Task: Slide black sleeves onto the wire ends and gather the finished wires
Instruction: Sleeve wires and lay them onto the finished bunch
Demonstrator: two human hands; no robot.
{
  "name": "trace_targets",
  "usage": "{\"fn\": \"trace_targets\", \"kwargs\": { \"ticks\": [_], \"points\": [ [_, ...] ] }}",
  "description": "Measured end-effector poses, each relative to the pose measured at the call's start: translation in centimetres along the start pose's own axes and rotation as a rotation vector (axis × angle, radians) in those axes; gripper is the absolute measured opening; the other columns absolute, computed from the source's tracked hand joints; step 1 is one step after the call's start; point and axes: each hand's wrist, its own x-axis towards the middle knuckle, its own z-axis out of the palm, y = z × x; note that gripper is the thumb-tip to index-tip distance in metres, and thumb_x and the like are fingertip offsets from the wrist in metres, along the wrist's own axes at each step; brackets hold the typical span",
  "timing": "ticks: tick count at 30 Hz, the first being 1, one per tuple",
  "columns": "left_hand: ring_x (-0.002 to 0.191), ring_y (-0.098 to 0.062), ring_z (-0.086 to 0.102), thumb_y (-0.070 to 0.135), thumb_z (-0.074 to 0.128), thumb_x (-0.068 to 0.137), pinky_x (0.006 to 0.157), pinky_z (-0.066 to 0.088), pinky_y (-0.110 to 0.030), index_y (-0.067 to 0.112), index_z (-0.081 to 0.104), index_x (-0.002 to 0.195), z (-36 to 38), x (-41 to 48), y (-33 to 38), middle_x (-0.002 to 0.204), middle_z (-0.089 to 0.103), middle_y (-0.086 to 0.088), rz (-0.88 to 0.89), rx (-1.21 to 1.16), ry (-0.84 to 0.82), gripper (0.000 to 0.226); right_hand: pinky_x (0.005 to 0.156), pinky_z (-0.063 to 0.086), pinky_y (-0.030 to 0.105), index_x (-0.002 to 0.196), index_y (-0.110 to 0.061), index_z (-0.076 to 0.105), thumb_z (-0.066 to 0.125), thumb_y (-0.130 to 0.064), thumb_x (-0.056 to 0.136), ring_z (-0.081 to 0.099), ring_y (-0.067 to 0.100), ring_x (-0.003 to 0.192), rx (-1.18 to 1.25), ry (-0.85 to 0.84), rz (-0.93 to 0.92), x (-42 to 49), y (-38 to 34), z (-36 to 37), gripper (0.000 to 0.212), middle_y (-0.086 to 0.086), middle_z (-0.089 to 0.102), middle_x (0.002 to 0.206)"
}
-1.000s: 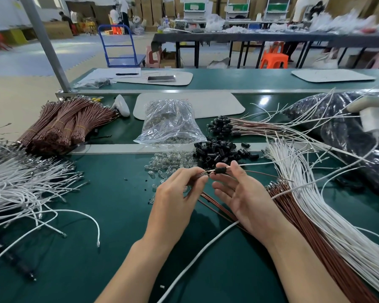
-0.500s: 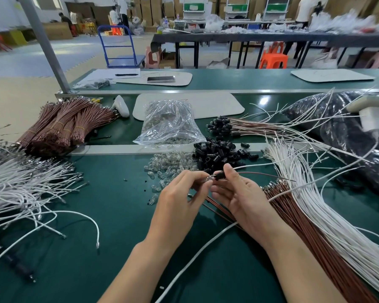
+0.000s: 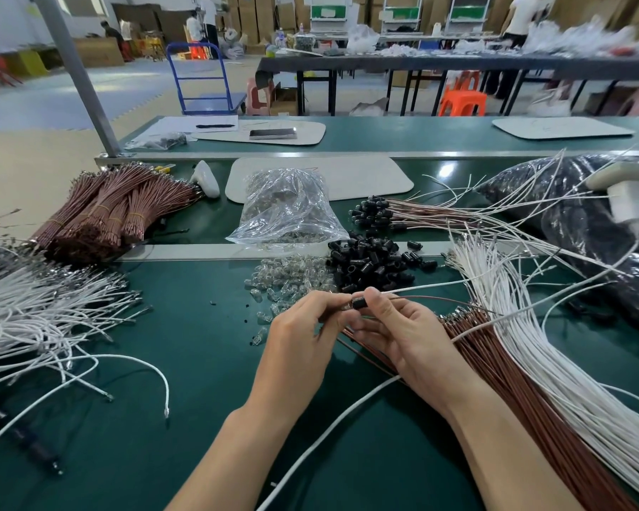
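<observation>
- While right hand [image 3: 403, 337] pinches black sleeve [image 3: 358, 302] mid-air over table [image 3: 200, 363], left hand [image 3: 299, 337] pinches wire end [image 3: 345, 307] beside it.
- Done: small sleeved batch [image 3: 403, 212] behind loose sleeve pile [image 3: 369, 263].
- Left: big brown wire bundle [image 3: 495, 355], likely most of the job.

Our two forearms reach forward and the hands meet. Our right hand [image 3: 410, 341] pinches a black sleeve [image 3: 359, 302] with thumb and forefinger; our left hand [image 3: 296, 341] pinches the wire end [image 3: 346, 306] just beside it.
</observation>
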Motion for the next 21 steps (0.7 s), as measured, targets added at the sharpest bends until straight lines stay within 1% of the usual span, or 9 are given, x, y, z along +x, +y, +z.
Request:
{"fn": "trace_targets", "kwargs": {
  "ticks": [3, 5, 8, 10, 12, 15, 18, 21],
  "points": [
    [0.095, 0.002, 0.067, 0.021, 0.07, 0.094, 0.079, 0.046, -0.009, 0.033, 0.069, 0.11, 0.0, 0.0, 0.2, 0.099, 0.07, 0.022, -0.016, -0.022, 0.005, 0.02, 0.071, 0.059, 0.025, 0.097, -0.011, 0.081, 0.072, -0.047, 0.08, 0.071, 0.016, 0.079, 0.022, 0.011, 0.01, 0.0, -0.2, 0.0, 0.04, 0.015, 0.075, 0.094],
    [0.096, 0.001, 0.067, 0.027, 0.068, 0.094, 0.08, 0.049, -0.012, 0.031, 0.069, 0.11, 0.0, 0.1, 0.2, 0.098, 0.07, 0.022, -0.026, -0.018, 0.018, 0.016, 0.071, 0.059, 0.025, 0.1, -0.011, 0.08, 0.068, -0.047, 0.084, 0.071, 0.016, 0.079, 0.045, 0.014, 0.014, 0.0, -0.3, -0.1, 0.041, 0.014, 0.075, 0.096],
    [0.094, 0.0, 0.066, 0.03, 0.068, 0.093, 0.079, 0.049, -0.013, 0.026, 0.07, 0.109, 0.0, 0.1, 0.1, 0.096, 0.069, 0.021, -0.043, 0.003, 0.028, 0.016, 0.066, 0.058, 0.024, 0.089, -0.013, 0.081, 0.073, -0.039, 0.079, 0.07, 0.014, 0.073, 0.048, 0.065, 0.012, 0.0, -0.3, -0.1, 0.029, 0.012, 0.075, 0.093],
    [0.093, 0.0, 0.066, 0.031, 0.068, 0.093, 0.078, 0.048, -0.011, 0.025, 0.069, 0.109, 0.0, 0.1, 0.1, 0.094, 0.069, 0.021, -0.044, 0.016, 0.031, 0.017, 0.059, 0.056, 0.022, 0.082, -0.014, 0.08, 0.075, -0.032, 0.077, 0.066, 0.011, 0.064, 0.043, 0.1, -0.002, 0.1, -0.1, -0.1, 0.02, 0.008, 0.073, 0.084],
    [0.092, 0.0, 0.065, 0.04, 0.066, 0.093, 0.078, 0.047, -0.01, 0.028, 0.066, 0.112, 0.0, 0.1, 0.2, 0.093, 0.068, 0.021, -0.067, 0.021, 0.03, 0.022, 0.054, 0.054, 0.02, 0.08, -0.015, 0.078, 0.076, -0.028, 0.076, 0.062, 0.009, 0.058, 0.04, 0.125, -0.024, 0.1, 0.0, -0.2, 0.013, 0.004, 0.069, 0.077],
    [0.09, -0.001, 0.063, 0.053, 0.059, 0.094, 0.077, 0.049, -0.017, 0.031, 0.061, 0.119, 0.1, 0.0, 0.2, 0.09, 0.065, 0.02, -0.103, 0.086, -0.001, 0.033, 0.057, 0.054, 0.02, 0.089, -0.013, 0.076, 0.078, -0.026, 0.076, 0.062, 0.008, 0.061, 0.035, 0.142, -0.054, 0.0, -0.1, -0.3, 0.018, 0.001, 0.068, 0.076],
    [0.08, -0.001, 0.06, 0.062, 0.052, 0.095, 0.069, 0.048, -0.02, 0.033, 0.059, 0.124, 0.2, 0.0, 0.2, 0.085, 0.062, 0.018, -0.123, 0.14, -0.017, 0.041, 0.062, 0.055, 0.02, 0.088, -0.016, 0.08, 0.079, -0.03, 0.075, 0.064, 0.008, 0.067, -0.01, 0.114, -0.086, 0.0, 0.2, 0.1, 0.019, 0.002, 0.07, 0.079],
    [0.069, 0.0, 0.058, 0.069, 0.045, 0.095, 0.06, 0.042, -0.02, 0.041, 0.055, 0.119, 0.3, -0.1, 0.4, 0.077, 0.064, 0.018, -0.166, 0.108, -0.028, 0.039, 0.067, 0.056, 0.02, 0.091, -0.018, 0.081, 0.079, -0.035, 0.075, 0.065, 0.007, 0.07, -0.051, 0.059, -0.114, -0.1, 0.6, 0.7, 0.023, 0.003, 0.072, 0.081]
  ]
}}
